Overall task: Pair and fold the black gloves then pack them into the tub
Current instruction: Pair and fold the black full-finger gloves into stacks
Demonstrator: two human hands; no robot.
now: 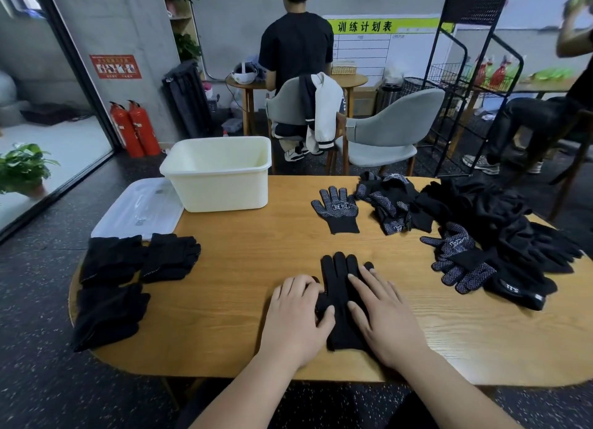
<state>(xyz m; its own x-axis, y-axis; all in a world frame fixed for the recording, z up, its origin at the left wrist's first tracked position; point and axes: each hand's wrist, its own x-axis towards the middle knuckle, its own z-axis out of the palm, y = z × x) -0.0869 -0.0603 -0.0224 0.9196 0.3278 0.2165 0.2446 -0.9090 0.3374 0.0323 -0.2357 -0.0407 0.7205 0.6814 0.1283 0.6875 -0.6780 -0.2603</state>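
A black glove lies flat at the near middle of the bench. The right hand presses it with straight, slightly spread fingers. The left hand has bent fingers on its left edge; I cannot tell if they pinch. The tub stands at the far left corner and the loose gloves lie at the right.

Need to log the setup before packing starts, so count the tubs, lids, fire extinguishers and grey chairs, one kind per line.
Tub: 1
Lid: 1
Fire extinguishers: 2
Grey chairs: 2
Total: 6
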